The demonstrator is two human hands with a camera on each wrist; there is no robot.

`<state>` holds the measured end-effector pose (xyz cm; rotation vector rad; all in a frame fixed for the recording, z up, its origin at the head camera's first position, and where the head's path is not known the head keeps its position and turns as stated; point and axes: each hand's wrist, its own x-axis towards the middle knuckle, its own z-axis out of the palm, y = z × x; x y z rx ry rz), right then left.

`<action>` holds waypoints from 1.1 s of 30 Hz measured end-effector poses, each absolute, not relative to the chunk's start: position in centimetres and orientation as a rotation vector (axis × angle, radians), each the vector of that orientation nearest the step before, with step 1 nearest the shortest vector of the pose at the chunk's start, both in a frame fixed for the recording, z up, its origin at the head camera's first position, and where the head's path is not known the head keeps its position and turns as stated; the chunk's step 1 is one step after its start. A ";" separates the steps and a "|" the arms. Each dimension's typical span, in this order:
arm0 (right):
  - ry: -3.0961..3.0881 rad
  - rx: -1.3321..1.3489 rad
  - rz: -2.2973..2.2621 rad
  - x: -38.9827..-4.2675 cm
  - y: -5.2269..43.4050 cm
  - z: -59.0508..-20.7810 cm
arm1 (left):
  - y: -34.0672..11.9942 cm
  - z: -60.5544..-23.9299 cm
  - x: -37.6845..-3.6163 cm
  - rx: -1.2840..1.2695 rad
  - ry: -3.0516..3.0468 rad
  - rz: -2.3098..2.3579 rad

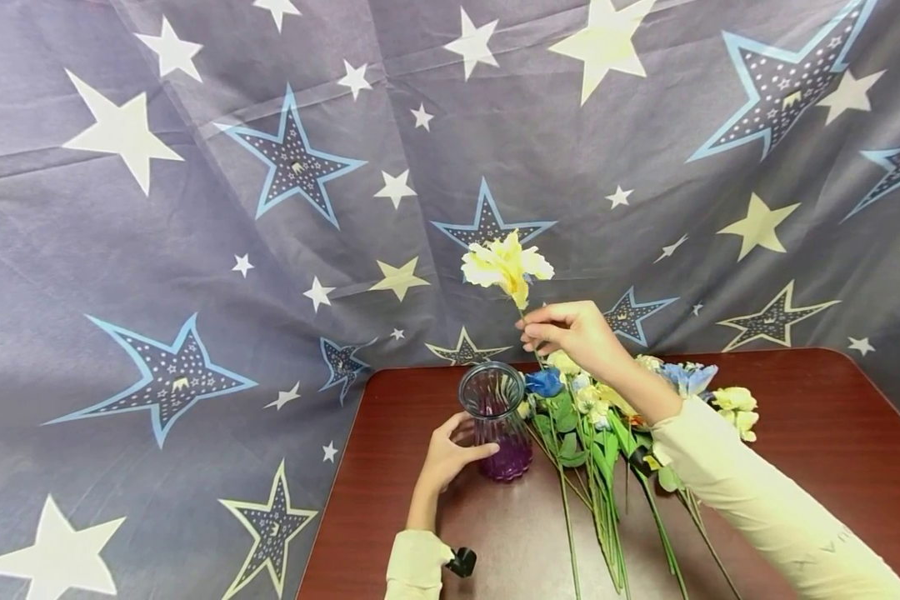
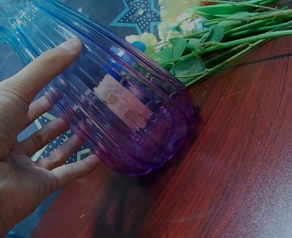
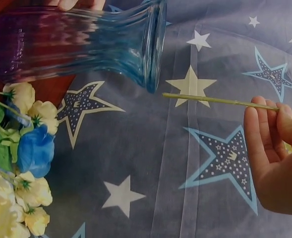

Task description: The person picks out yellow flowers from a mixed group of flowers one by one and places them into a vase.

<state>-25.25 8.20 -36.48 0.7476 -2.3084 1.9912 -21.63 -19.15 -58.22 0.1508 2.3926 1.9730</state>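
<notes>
A ribbed glass vase (image 1: 504, 433), blue at its flared mouth and purple at the base, stands upright on the table. My left hand (image 1: 450, 457) holds it from the left, thumb on the near side and fingers on the far side, as the left wrist view shows. Above and right of the mouth, my right hand (image 1: 573, 333) pinches the stem (image 3: 210, 99) of a pale yellow artificial flower (image 1: 506, 265) between thumb and fingers. The bloom points up, and the stem's lower end is just outside the vase's rim (image 3: 155, 47) in the right wrist view.
Several artificial flowers lie right of the vase, among them a blue rose (image 1: 544, 382) and cream blooms (image 1: 737, 410), their green stems (image 1: 607, 533) pointing to the near edge. A star-patterned cloth (image 1: 195, 292) hangs behind the reddish-brown table (image 1: 817, 417).
</notes>
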 end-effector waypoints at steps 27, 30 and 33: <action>-1.978 0.780 2.313 -25.3 5.0 -39.4 | -19.1 -58.2 -21.6 0.148 2.391 1.969; -1.991 0.783 2.336 -25.2 4.6 -39.8 | -19.1 -58.2 -21.7 0.142 2.383 1.975; -2.004 0.811 2.327 -25.0 4.2 -40.2 | -19.1 -58.3 -21.8 0.149 2.368 1.990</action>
